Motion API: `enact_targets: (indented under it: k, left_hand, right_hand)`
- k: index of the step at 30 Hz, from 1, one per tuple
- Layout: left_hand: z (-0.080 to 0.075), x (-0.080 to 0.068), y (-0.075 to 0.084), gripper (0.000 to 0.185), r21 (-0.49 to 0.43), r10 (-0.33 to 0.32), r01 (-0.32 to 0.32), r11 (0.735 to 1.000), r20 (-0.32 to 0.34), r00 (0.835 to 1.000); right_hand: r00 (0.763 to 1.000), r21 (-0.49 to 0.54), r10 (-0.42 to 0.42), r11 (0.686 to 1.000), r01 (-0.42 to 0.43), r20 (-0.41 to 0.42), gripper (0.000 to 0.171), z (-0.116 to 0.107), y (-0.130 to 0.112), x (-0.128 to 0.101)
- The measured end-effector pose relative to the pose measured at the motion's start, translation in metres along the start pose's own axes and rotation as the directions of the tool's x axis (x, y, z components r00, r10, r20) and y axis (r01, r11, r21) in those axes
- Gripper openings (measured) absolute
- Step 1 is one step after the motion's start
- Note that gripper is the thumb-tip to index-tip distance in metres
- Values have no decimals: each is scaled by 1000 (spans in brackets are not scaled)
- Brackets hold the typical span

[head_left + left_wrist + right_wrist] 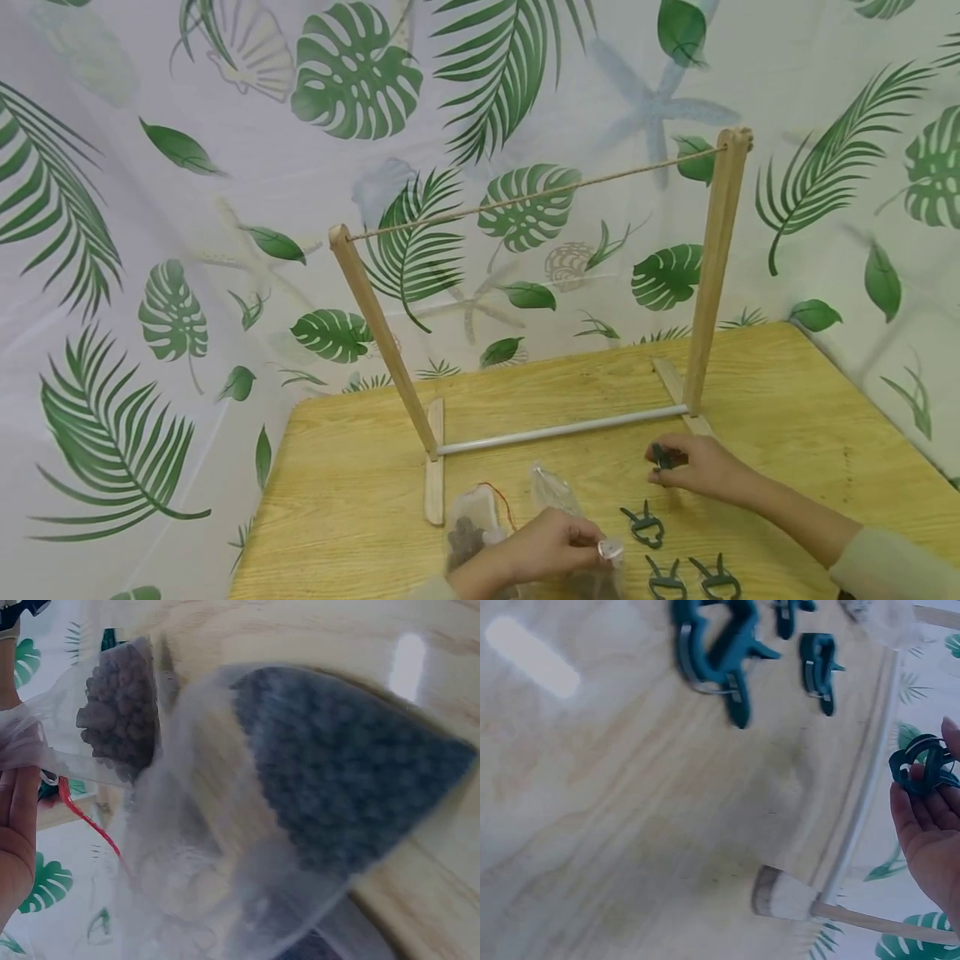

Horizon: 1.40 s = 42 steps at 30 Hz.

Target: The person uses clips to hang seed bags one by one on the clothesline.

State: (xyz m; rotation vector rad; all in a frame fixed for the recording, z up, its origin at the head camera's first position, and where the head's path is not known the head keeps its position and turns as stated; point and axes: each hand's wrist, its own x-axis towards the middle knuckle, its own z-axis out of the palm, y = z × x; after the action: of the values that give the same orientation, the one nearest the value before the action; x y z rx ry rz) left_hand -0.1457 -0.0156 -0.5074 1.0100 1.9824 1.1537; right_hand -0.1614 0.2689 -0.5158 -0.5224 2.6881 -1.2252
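On the pale wooden worktop [750, 383], at the left of the near edge, lie two clear plastic bags filled with small dark pellets: the left-hand bag [471, 533] with a thin red tie at its mouth, and the right-hand bag [558, 500] beside it. The left hand [543, 546] rests on the right-hand bag, its fingers [585, 542] curled round the crumpled plastic. Only the left wrist view shows the fill closely: a knobbly brown clump in one bag [120, 712] and a bluish-grey mass of the same grain in the other [345, 772]

Behind them stands a wooden drying frame [382, 333]: two slanted posts on flat feet, a twine line [536, 196] strung across the tops, and one white rod [562, 429] joining the bases

Further right, three dark teal plastic spring clips [643, 525] lie loose on the worktop, one ahead and two near the front edge. A fourth teal clip [663, 457] is up in the right hand [697, 467], just in front of the white rod; the fingers [660, 475] pinch it. The right wrist view shows that clip [922, 763] sitting against the fingertips above an open palm, a detail too small to read from the head view. A leaf-printed cloth [150, 250] hangs behind everything
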Motion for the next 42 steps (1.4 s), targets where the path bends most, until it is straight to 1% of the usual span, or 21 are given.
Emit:
enact_targets:
  k: [4, 7, 9, 11, 14, 16, 17, 18, 20, 22, 23, 25, 27, 28, 30, 32, 33, 35, 38, 42]
  left_hand:
    - [0, 1, 8, 17, -43, 11, -13, 999, -49, 999]
    - [-1, 2, 17, 17, -50, 24, -29, 998, -93, 995]
    - [-3, 4, 23, 17, -40, 35, -40, 998, -123, 992]
    - [-6, 5, 29, 17, -3, 45, -46, 999, -163, 986]
    - [-11, 7, 39, 16, 40, 38, -30, 999, -219, 975]
    - [-16, 9, 45, 15, 63, 24, -8, 998, -254, 967]
    - [-18, 10, 48, 15, 71, 12, 8, 997, -275, 961]
    - [-20, 11, 50, 15, 58, -4, 23, 998, -293, 956]
    - [-23, 15, 54, 14, 35, -37, 52, 998, -328, 944]
    - [-26, 17, 58, 14, -14, -89, 89, 996, -348, 933]
    - [-28, 18, 60, 14, -32, -102, 98, 995, -353, 930]
    - [-32, 19, 64, 15, -46, -108, 98, 994, -341, 934]
    - [-37, 19, 70, 17, 17, -64, 73, 997, -315, 947]
    - [-38, 20, 74, 18, 63, -32, 53, 997, -299, 954]
    - [-41, 22, 82, 19, 147, 13, 27, 989, -269, 963]
    - [-43, 25, 91, 20, 207, 47, 6, 978, -249, 967]
    - [-45, 26, 96, 20, 213, 46, 9, 977, -249, 967]
    - [-48, 29, 104, 19, 187, 22, 28, 982, -257, 966]
    - [-55, 32, 114, 18, 153, 3, 44, 987, -295, 955]
    - [-65, 34, 124, 17, 125, 17, 26, 992, -334, 942]
  right_hand:
    - [999, 77, -18, 997, 20, -30, 24, -10, -8, 3]
    - [999, 133, -17, 991, 23, -49, 24, -18, -15, 4]
    - [999, 197, 2, 980, 7, -47, 26, -22, -19, 4]
    - [1000, 295, 15, 956, -8, -21, 28, -28, -22, 3]
    - [999, 453, -12, 891, -3, 31, 27, -38, -28, 3]
    - [997, 513, -47, 858, 8, 64, 26, -46, -34, 4]
    - [995, 526, -73, 850, 24, 72, 25, -51, -38, 4]
    - [993, 532, -96, 846, 42, 75, 24, -55, -42, 4]
    - [990, 518, -124, 853, 69, 73, 23, -65, -49, 3]
    - [989, 494, -132, 866, 82, 68, 23, -76, -58, 2]
    - [989, 483, -130, 872, 82, 66, 24, -81, -61, 1]
    - [992, 447, -108, 892, 69, 61, 25, -91, -68, 0]
    - [995, 409, -87, 910, 60, 47, 26, -101, -75, -1]
    - [997, 387, -75, 920, 56, 35, 27, -105, -79, -1]
    - [998, 347, -59, 937, 50, 16, 27, -114, -86, -1]
    - [998, 304, -54, 951, 55, -12, 27, -122, -93, -1]
    - [998, 287, -59, 956, 64, -27, 26, -126, -97, -1]
    - [997, 257, -69, 963, 78, -45, 25, -135, -104, 0]
    - [995, 219, -79, 971, 91, -64, 25, -148, -115, 2]
    - [994, 144, -76, 986, 86, -76, 25, -166, -129, 4]
